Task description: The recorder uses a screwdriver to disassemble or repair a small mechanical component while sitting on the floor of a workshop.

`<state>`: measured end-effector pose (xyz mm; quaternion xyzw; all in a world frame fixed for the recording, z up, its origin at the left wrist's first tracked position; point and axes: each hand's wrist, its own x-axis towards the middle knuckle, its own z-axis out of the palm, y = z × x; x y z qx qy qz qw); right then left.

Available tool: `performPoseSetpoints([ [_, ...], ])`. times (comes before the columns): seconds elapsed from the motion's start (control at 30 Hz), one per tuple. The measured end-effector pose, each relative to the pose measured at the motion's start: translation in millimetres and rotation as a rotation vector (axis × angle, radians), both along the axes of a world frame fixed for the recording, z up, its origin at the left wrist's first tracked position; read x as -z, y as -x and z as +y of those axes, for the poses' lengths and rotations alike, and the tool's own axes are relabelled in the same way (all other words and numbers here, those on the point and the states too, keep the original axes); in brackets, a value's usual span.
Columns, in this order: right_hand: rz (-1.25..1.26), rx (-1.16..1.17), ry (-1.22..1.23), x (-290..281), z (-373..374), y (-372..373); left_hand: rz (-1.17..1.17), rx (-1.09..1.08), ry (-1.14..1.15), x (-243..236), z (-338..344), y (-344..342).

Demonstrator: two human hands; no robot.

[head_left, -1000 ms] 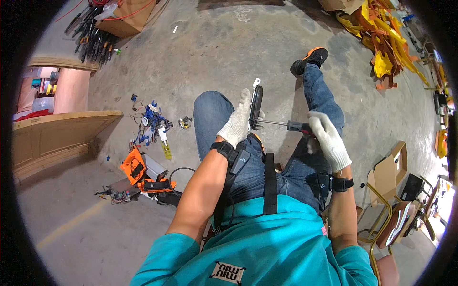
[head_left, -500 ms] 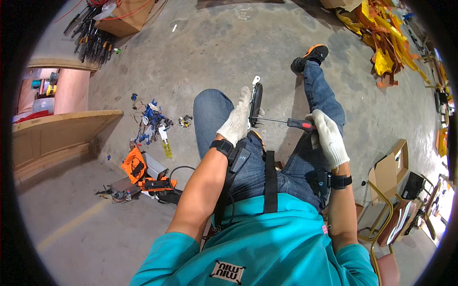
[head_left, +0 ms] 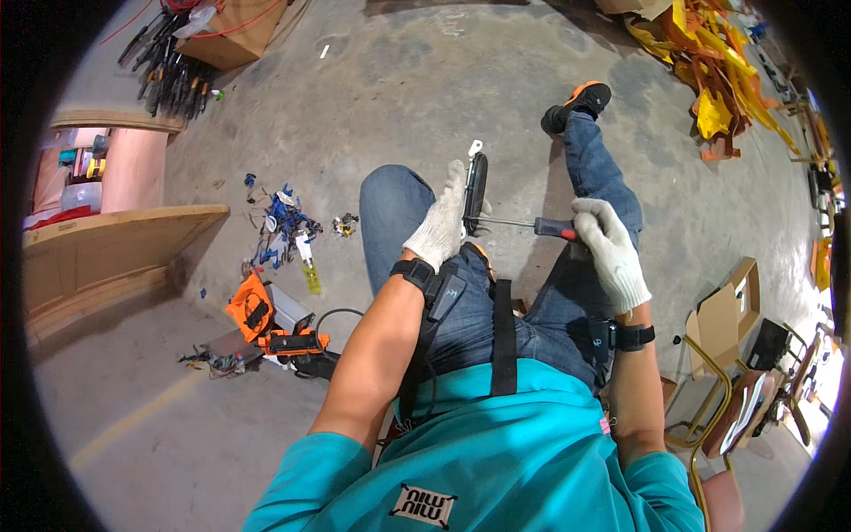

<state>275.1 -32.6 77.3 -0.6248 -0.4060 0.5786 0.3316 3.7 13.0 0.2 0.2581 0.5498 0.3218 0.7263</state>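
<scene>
At the left, a wooden board stands near the floor, and farther up many black rods lie close to a cardboard box. Next come blue scraps, an orange tool with cables around it, and a clear bottle with a yellow lower part, which lies just beside the scraps. A small heap of pieces is near the left knee. The left hand, in a white glove, grasps a long black part with a metal strip along it; its fingers are stretched along the left side. This part is held between the two legs. From the right, the shaft of a screwdriver reaches the lower portion of it, but whether the tip sits in a screw, I cannot tell. The right hand, also gloved, grips the end of the red and black handle with bent fingers. Farther right are yellow and orange scraps and an opened carton.
</scene>
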Motion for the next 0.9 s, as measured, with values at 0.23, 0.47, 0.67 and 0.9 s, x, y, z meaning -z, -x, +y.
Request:
performPoseSetpoints([
  [0.23, 0.039, 0.015, -0.155, 9.5, -1.4, -4.3, 0.039, 0.033, 0.023, -2.0, -0.1, 3.6],
  [0.47, 0.081, -0.038, 0.087, -2.4, 2.4, -3.9, 0.060, 0.020, 0.016, 2.2, 0.0, 3.5],
  [0.67, 0.166, -0.026, -0.049, 8.7, -3.9, -12.2, 0.017, -0.047, 0.018, 4.5, 0.2, 0.3],
  [0.9, 0.251, 0.058, 0.043, 10.1, -4.4, -20.2, -0.095, -0.045, 0.085, 10.7, 0.9, 3.0],
])
